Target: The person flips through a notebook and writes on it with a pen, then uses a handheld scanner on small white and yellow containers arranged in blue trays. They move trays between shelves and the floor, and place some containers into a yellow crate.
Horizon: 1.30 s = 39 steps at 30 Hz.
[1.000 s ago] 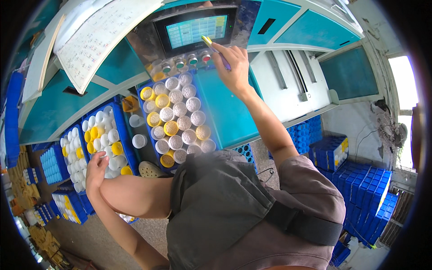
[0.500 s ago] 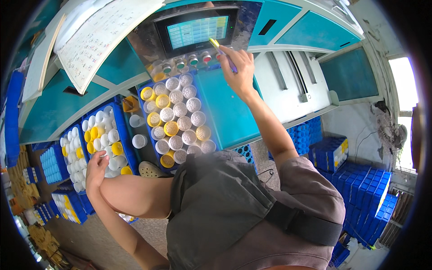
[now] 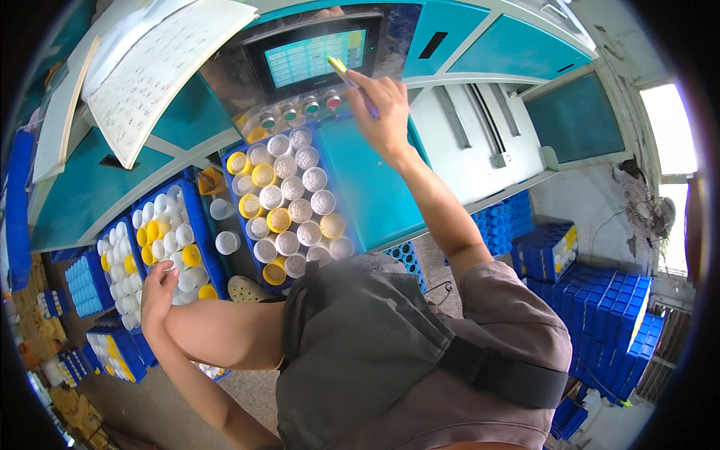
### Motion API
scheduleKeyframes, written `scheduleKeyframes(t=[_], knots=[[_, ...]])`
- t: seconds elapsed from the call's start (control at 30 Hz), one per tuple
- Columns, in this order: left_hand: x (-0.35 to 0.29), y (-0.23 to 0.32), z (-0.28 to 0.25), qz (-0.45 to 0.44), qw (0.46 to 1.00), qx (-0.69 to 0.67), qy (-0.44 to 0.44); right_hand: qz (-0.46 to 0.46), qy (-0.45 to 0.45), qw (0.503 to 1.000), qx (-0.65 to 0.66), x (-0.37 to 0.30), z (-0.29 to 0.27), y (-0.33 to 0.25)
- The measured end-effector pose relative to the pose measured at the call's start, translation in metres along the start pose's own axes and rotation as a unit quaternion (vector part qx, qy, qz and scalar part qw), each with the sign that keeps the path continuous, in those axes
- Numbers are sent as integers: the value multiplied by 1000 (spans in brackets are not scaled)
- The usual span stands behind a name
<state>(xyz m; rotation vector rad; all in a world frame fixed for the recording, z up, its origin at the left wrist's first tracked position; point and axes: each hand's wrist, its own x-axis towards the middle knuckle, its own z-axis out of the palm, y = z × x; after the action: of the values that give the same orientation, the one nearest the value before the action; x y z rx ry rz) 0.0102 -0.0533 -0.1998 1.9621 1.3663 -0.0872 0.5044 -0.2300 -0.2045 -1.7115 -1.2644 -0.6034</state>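
Observation:
My right hand is closed around a pen with a yellow-green end and a purple body. The yellow-green end is over the lit touchscreen of a control panel; I cannot tell whether it touches. Over my bent knee rests my left wrist, and my left hand hangs loosely, fingers apart and holding nothing. It is nearest to a blue crate of white and yellow cups. In front of me, a tray of white and yellow cups filled with pale grains stands below the panel's push buttons.
Written sheets hang at the upper left. Two loose cups stand between the crates. Right of the tray lie a teal panel and a white bay with rails. Stacked blue crates occupy the right side.
The pen end has moved slightly left and up across the touchscreen with my right hand. My left hand keeps its pose on the knee. The whole view has shifted a little.

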Motion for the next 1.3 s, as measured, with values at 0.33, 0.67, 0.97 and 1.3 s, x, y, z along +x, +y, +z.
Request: scheduleKeyframes(t=[0.33, 0.67, 0.97, 1.3], knots=[[0, 1, -1, 13, 1000, -9, -3, 32, 25, 998, -40, 6, -12, 17], [1, 0, -1, 7, 1000, 16, 1, 9, -13, 1000, -13, -5, -3, 10], [0, 1, -2, -1, 1000, 20, -5, 2, 24, 1000, -19, 4, -8, 17], [2, -4, -2, -4, 999, 30, -18, 29, 4, 998, -53, -16, -9, 23]])
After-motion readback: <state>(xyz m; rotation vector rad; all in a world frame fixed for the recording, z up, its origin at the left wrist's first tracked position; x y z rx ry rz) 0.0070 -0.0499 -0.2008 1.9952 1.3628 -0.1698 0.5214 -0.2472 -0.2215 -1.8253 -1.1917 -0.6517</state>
